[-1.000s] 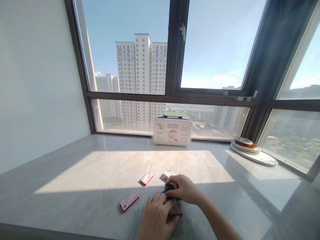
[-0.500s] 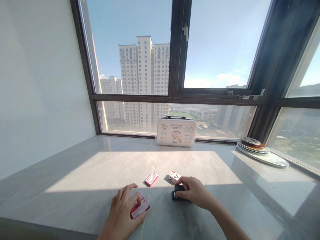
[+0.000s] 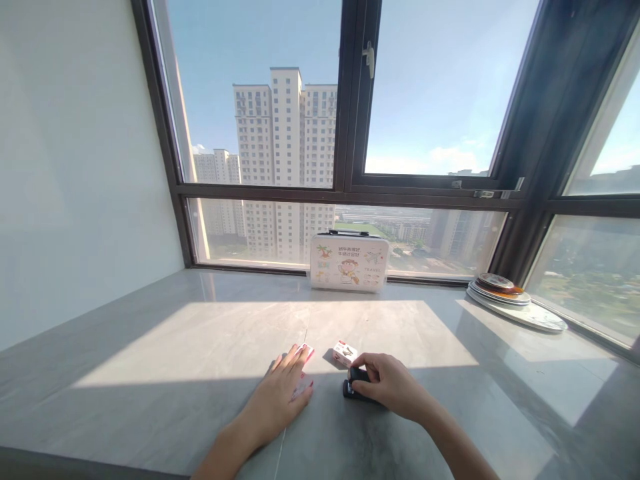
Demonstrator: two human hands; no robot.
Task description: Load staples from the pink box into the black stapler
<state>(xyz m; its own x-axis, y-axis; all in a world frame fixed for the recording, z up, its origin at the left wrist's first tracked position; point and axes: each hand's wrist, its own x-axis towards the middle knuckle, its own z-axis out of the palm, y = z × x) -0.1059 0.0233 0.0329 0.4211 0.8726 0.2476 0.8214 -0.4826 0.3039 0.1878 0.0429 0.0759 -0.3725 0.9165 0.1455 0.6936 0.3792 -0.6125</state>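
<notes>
My left hand (image 3: pixel 279 399) lies flat on the grey stone sill (image 3: pixel 150 373), fingers stretched out over a small red box (image 3: pixel 303 388) that shows only at its edge under the palm. The fingertips reach a second red box (image 3: pixel 307 349). My right hand (image 3: pixel 389 384) is closed around a small black stapler (image 3: pixel 351 388) that rests on the sill. Just beyond it, in the sunlit patch, sits a small white and red box (image 3: pixel 345 352).
A white cartoon-printed case (image 3: pixel 349 262) stands against the window at the back. A stack of plates (image 3: pixel 510 301) sits at the back right by the corner frame. A white wall closes the left side.
My left hand carried the red box forward and to the right and now lies flat over it beside the other red box. My right hand stays on the stapler.
</notes>
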